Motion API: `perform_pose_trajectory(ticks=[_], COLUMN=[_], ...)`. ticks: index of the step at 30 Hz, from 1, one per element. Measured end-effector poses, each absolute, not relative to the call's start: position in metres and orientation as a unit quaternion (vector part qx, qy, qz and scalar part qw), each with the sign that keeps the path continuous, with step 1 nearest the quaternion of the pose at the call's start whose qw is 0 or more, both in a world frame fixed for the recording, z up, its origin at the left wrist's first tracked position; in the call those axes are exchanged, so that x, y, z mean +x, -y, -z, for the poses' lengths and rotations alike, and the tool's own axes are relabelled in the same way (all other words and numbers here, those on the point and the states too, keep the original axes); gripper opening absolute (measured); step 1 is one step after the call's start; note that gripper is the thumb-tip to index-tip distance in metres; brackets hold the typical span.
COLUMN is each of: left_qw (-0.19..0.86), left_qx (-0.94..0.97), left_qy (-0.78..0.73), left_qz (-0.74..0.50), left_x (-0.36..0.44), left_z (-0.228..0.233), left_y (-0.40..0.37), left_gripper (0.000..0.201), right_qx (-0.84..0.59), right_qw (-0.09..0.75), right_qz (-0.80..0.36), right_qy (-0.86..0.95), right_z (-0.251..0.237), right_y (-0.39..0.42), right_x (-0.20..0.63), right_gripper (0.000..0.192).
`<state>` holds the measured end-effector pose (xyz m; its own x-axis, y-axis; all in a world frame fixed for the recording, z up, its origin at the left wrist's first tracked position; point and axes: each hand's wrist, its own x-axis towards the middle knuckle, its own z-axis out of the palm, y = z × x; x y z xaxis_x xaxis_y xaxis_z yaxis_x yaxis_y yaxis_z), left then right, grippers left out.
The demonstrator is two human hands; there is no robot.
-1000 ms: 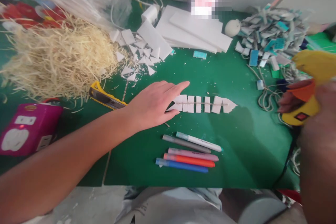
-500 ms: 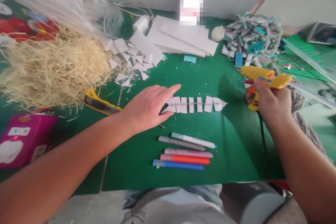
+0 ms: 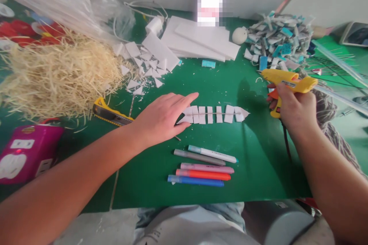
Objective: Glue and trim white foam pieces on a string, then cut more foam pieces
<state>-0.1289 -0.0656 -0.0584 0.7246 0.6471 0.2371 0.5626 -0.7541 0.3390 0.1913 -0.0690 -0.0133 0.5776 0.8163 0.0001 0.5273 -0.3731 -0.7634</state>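
Right hand: your right hand (image 3: 296, 109) is clenched around the grip of the yellow plastic glue gun (image 3: 287, 80), near the green mat's right edge.
Gun axis: it lies level, nozzle pointing left toward the mat's middle.
Left hand: your left hand (image 3: 161, 118) lies flat and released, fingers spread, pressing the left end of the row of white foam pieces threaded on a thin stick (image 3: 218, 114).
Row axis: left to right across the mat's centre.
Hidden: your palm covers the row's left end; the gun's trigger is behind your fingers.
Surface: green cutting mat (image 3: 258, 160) on a cluttered table, white wall behind.
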Motion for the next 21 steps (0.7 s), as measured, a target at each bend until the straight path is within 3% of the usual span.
perform_pose_trajectory(ticks=[12,16,19,21], left_qw=[0.092,0.080,0.067,0.061], left_qx=[0.929,0.932,0.934,0.935], left_qy=[-0.316,-0.306,-0.297,-0.295], left_qz=[-0.169,-0.177,-0.186,-0.188], left_x=[-0.128,-0.127,-0.127,-0.127], left_z=[0.057,0.058,0.058,0.059], left_y=[0.067,0.067,0.067,0.067], left_gripper=[0.053,0.052,0.051,0.051], right_qx=[-0.828,-0.825,-0.819,-0.831], right_qw=[0.285,0.261,0.275,0.295], right_qz=[-0.148,-0.121,-0.110,-0.105], right_qy=[0.460,0.486,0.491,0.459], right_z=[0.017,0.013,0.010,0.011], right_y=[0.078,0.094,0.114,0.133], right_x=[0.201,0.207,0.212,0.213], right_gripper=[0.012,0.027,0.047,0.050])
